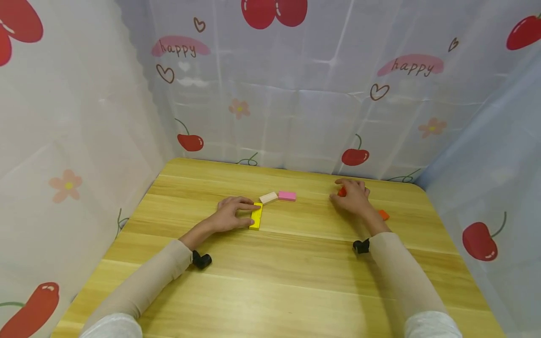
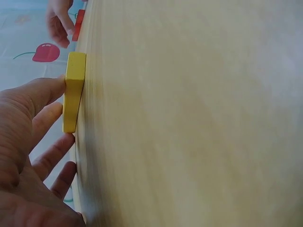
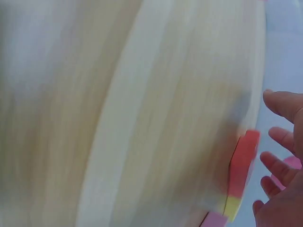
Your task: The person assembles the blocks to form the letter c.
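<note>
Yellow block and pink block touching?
Apart: the head view shows bare wood of the tabletop between the yellow block and the pink block.

On my feed I count one yellow block (image 1: 256, 217), one cream block (image 1: 268, 197), one pink block (image 1: 287, 196), one red block (image 1: 342, 192), one orange block (image 1: 383, 215), one left hand (image 1: 231, 214), one right hand (image 1: 352, 198), two black wrist devices (image 1: 201, 260) and one table (image 1: 270, 281).

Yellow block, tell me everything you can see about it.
The yellow block is a plain, straight-edged slab, seemingly painted wood. It lies flat on the wooden tabletop, its length running away from the person, its far end by a pale block; whether those touch is unclear. The left hand touches it with thumb and finger.
</note>
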Demonstrator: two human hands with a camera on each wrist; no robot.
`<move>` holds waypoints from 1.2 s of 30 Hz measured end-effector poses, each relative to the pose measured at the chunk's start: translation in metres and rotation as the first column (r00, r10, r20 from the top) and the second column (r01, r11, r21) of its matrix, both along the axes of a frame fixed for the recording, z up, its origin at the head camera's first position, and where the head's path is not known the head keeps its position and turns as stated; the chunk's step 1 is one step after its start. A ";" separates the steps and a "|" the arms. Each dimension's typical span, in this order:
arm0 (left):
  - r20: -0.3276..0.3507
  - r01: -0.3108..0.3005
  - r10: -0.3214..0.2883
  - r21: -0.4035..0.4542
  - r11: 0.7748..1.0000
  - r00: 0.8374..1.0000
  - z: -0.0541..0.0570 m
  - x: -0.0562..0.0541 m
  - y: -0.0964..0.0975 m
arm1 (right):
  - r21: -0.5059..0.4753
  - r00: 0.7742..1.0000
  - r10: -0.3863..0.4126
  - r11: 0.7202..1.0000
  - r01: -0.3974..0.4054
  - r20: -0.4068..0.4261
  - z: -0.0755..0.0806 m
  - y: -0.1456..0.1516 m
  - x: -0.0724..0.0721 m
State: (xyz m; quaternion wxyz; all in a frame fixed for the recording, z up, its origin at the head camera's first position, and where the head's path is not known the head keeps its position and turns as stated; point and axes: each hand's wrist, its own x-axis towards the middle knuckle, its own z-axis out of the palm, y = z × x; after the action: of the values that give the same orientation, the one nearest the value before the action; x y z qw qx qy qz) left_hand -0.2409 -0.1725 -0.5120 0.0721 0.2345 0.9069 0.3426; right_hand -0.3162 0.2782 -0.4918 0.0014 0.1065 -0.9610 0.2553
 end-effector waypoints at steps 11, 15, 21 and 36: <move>0.000 0.001 -0.001 -0.004 1.000 1.000 0.000 0.001 0.000 | 0.037 0.998 -0.055 0.998 0.055 0.011 -0.002 0.017 0.001; 0.003 0.004 -0.004 -0.001 1.000 1.000 0.000 0.001 -0.001 | 0.046 0.999 -0.052 0.998 0.053 -0.006 -0.008 0.018 -0.002; 0.002 0.005 -0.005 -0.003 1.000 1.000 0.000 0.001 -0.001 | 0.061 0.997 -0.072 0.996 0.072 -0.002 -0.013 0.019 -0.004; -0.016 0.007 -0.007 -0.004 1.000 1.000 -0.001 0.002 -0.001 | 0.130 0.998 -0.056 0.990 0.057 -0.014 -0.005 0.012 0.002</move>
State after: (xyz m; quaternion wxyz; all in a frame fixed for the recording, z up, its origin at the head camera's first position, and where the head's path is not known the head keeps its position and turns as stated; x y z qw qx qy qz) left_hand -0.2390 -0.1733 -0.5127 0.0667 0.2402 0.9073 0.3386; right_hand -0.3141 0.2905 -0.4971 0.0067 0.0806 -0.9781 0.1915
